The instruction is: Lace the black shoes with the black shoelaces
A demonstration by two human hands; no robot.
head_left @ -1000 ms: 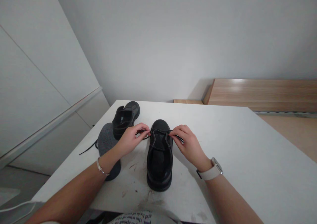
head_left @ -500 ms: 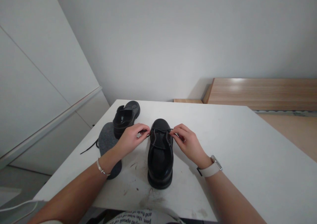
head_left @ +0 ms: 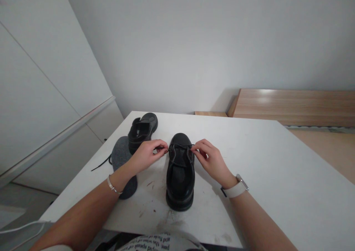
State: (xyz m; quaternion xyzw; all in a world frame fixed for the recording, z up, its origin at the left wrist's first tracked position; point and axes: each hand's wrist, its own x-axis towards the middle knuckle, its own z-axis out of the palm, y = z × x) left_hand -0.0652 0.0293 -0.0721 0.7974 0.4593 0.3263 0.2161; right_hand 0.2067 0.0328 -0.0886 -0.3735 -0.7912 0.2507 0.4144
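Observation:
A black shoe [head_left: 180, 177] stands upright on the white table, its toe pointing away from me. A thin black shoelace [head_left: 181, 145] runs across its front near the eyelets. My left hand [head_left: 149, 153] pinches the lace at the shoe's left side, thumb and fingertips together. On the opposite side my right hand [head_left: 209, 156] is closed in a pinch on the lace by the right eyelets. The lace between the two hands looks stretched across the shoe. How much lace lies inside my fingers is hidden.
A second black shoe [head_left: 141, 131] sits at the back left, beside a grey insole [head_left: 120, 153] partly covered by my left arm. A loose black lace [head_left: 101, 165] trails left of it. Dark smudges mark the white table [head_left: 249, 162]. Wooden boards [head_left: 294, 105] lie beyond its far right edge.
The view has shifted very slightly. Both hands keep their pinch on the lace, and the shoe stays in place.

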